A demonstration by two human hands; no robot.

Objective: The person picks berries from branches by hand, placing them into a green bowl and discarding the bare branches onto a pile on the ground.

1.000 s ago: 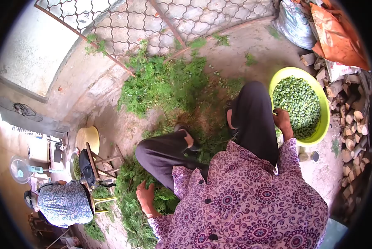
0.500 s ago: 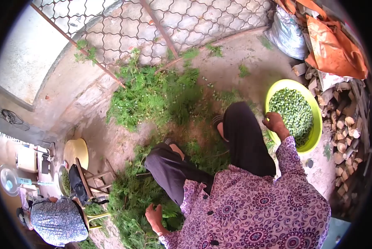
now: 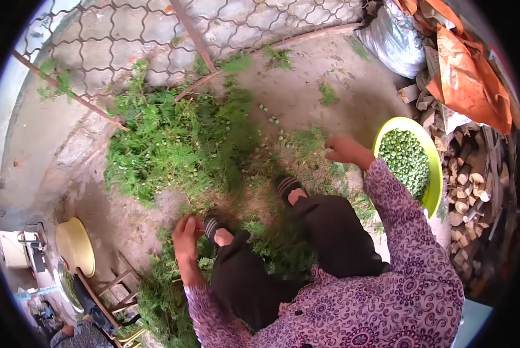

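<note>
At far left a yellow basin (image 3: 74,246) lies on the ground beside a wooden stool frame (image 3: 112,287). The left hand (image 3: 185,236) rests low on loose green cuttings (image 3: 161,290) beside the left foot; its fingers are curled into the greenery, but whether they actually clasp a stem cannot be told. A larger heap of green plants (image 3: 167,139) lies ahead against the wire-mesh fence (image 3: 155,35). The right hand (image 3: 345,149) is stretched out above the ground, just left of the rim of the lime-green basin (image 3: 435,174), fingers loosely bent with nothing visibly held. That basin holds small green pods (image 3: 408,159). Stacked firewood (image 3: 474,180) and an orange tarpaulin (image 3: 468,75) stand at far right. No writing or labels are legible.
</note>
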